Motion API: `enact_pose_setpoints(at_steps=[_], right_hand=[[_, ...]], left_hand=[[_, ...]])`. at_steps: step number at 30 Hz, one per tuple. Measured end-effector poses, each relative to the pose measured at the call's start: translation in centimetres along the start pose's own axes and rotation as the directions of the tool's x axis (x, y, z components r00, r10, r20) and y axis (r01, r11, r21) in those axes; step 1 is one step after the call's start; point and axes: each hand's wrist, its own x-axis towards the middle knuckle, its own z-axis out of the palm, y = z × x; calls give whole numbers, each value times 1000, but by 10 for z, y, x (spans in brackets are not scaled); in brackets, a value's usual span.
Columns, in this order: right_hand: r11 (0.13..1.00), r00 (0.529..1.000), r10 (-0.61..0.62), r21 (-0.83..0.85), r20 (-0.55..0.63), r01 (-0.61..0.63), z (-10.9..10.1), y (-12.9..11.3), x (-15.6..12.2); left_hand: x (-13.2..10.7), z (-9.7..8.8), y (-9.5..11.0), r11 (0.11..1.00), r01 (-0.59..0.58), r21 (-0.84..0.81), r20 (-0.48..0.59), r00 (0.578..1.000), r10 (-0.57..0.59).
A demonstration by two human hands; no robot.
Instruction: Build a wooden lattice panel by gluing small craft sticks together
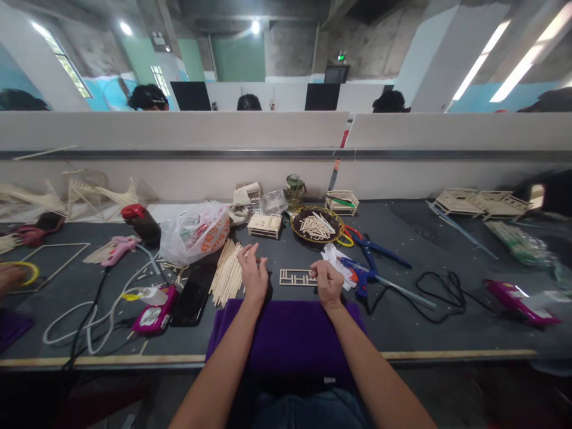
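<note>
My left hand is raised beside the pile of thin wooden sticks, its fingers apart with nothing between them. A small flat lattice frame of wooden sticks lies on the dark table between my hands. At its right end, my right hand has its fingers curled in a pinch; whatever they hold, if anything, is hidden. That hand covers the frame's right corner. Just right of it are crumpled white papers and a blue glue gun. A folded purple cloth lies under my forearms.
A round basket of short sticks sits behind my right hand, near scissors and blue pliers. A black phone, plastic bag and pink glue gun lie left. Another person's hand is at far left.
</note>
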Motion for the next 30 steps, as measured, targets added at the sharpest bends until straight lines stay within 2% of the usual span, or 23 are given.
enact_pose_setpoints(at_steps=[5,12,18,30], right_hand=[[1000,1000,23,14,1,-23,0,-1,1],[999,999,36,-1,-19,-36,0,-1,2],[1000,1000,29,-7,8,-29,1,0,3],[998,998,56,-6,12,-56,-1,2,4]], left_hand=[[-1,1,-4,999,-41,21,61,997,40],[0,3,-3,996,-82,21,67,994,80],[1,4,-5,997,-48,60,44,998,45],[3,8,-7,999,-21,46,68,998,18]])
